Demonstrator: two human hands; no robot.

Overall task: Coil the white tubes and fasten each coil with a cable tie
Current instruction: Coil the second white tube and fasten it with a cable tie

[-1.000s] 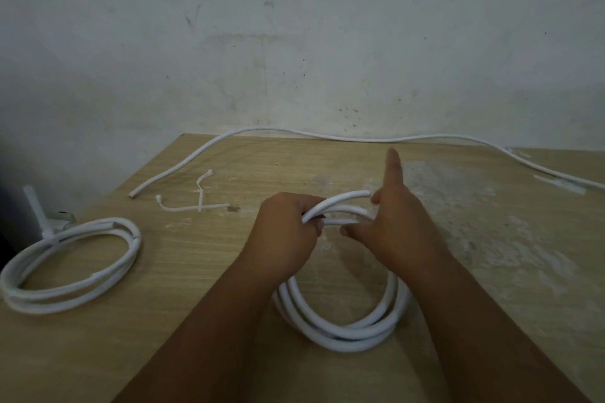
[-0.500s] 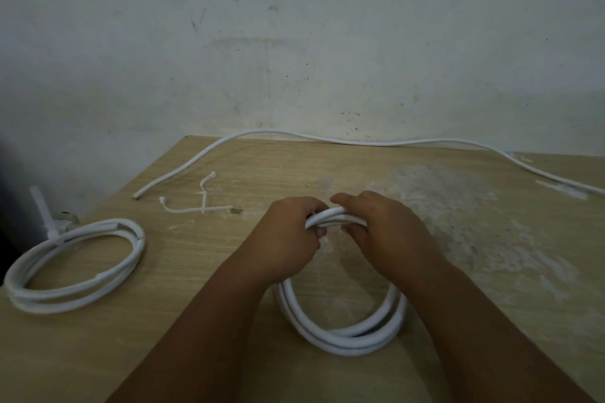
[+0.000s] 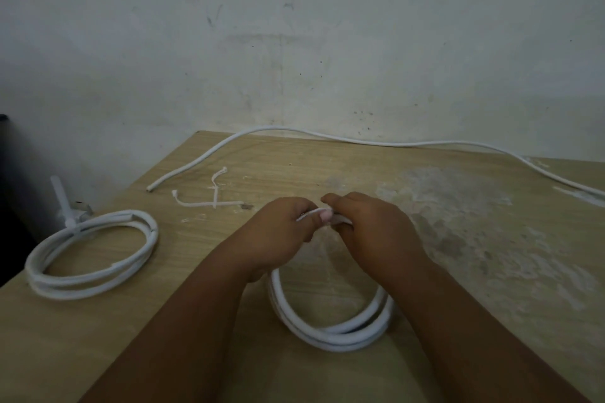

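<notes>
Two hands, left hand and right hand, grasp coil at its 12 o'clock; tied coil lies at 9 o'clock.

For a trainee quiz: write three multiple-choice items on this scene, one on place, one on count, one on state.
1. Where on the table lies the tied coil? A. near its left edge B. by its right edge C. under the forearms
2. How many loose cable ties lie on it? A. none B. two C. five
3. What are the left hand and right hand doing? A. lying flat B. gripping the centre coil C. pointing
1 A: it sits far left. 2 B: two ties cross near the uncoiled tube. 3 B: both hands' fingers curl round its top.
</notes>
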